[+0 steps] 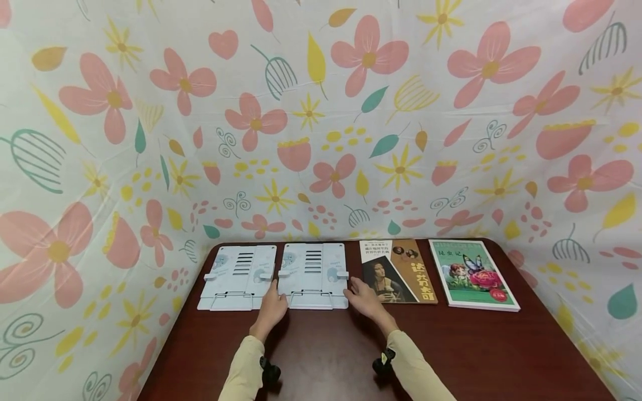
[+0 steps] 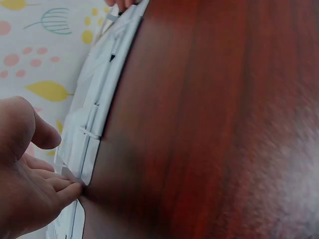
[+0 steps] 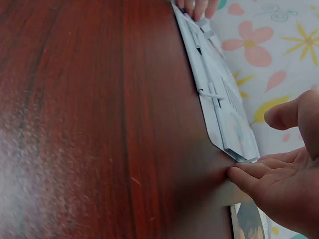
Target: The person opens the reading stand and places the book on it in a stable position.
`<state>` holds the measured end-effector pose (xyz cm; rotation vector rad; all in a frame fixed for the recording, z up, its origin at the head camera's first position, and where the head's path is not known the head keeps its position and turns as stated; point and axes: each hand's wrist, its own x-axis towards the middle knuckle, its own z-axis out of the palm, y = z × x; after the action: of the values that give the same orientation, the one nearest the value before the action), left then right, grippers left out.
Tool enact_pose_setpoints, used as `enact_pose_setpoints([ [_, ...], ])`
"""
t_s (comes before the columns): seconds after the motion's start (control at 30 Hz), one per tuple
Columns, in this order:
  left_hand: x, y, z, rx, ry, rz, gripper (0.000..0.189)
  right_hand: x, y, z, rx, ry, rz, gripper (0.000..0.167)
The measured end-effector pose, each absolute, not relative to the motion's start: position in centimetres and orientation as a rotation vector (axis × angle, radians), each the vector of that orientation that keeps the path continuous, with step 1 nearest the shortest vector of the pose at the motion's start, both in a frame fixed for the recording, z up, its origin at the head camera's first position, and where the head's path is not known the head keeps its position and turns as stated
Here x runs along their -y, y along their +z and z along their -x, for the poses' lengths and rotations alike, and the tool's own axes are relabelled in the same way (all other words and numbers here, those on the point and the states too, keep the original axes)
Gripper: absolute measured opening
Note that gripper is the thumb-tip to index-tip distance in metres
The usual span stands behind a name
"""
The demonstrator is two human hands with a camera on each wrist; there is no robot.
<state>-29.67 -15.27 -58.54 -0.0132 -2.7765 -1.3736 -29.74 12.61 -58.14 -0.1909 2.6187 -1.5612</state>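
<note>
Lying flat towards twelve o'clock on the desk point(image 1: 316, 348), the white stand point(image 1: 314, 280) looks light, stiff and slick, best taken by its nine and three o'clock edges, where left hand point(image 1: 271, 307) and right hand point(image 1: 368, 301) lie, fingers extended, thumbs apart, pinching nothing.

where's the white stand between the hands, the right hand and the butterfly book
White stand point(image 1: 313, 280): head view, near the middle of its upper face.
Right hand point(image 1: 367, 300): head view, on the back of the hand.
Butterfly book point(image 1: 470, 275): head view, near the middle of its cover.
</note>
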Motion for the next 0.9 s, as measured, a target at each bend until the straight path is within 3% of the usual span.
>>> enact_pose_setpoints([
  [0.9, 14.7, -58.9, 27.5, 2.739, -1.427, -0.014, 0.069, -11.3, -59.1, 27.7, -2.557, -1.748, 0.160, 0.062],
])
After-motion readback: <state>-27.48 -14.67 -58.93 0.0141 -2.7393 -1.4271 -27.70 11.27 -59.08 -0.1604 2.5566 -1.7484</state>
